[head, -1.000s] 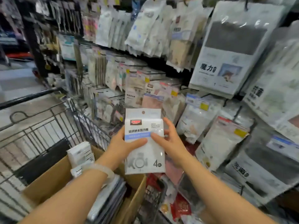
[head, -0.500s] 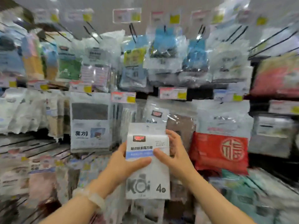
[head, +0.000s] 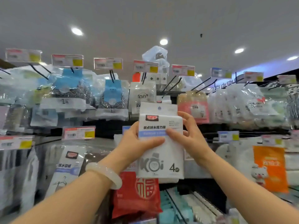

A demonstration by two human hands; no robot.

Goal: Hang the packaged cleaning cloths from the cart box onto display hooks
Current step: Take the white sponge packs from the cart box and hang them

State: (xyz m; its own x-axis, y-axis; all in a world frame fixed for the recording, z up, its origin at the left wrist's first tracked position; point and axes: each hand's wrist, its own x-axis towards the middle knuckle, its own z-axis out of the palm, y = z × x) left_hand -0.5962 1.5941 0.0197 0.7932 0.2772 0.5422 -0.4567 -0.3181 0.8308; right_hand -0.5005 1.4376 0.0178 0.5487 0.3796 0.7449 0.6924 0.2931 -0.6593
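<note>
I hold a white pack of cleaning cloths (head: pixel 161 152) upright in front of the top shelf rows, with a blue band, a red logo and "4" printed on it. My left hand (head: pixel 137 141) grips its left edge, thumb across the blue band. My right hand (head: pixel 189 135) pinches its right edge, fingers spread behind. The pack's hang hole (head: pixel 159 108) sits just below a black double display hook (head: pixel 171 86) that juts out with nothing on its front end. The cart and its box are out of view.
Rows of bagged goods hang on hooks all around: steel scourers in blue-topped bags (head: pixel 111 97), a pink pack (head: pixel 193 107), a red pack (head: pixel 137 194) below, an orange pack (head: pixel 269 168) at right. Price tags (head: pixel 145 66) stick out above the top hooks.
My view has swung from the cart up to the top of the display. Both hands have lifted the pack higher, close under the top-row hooks.
</note>
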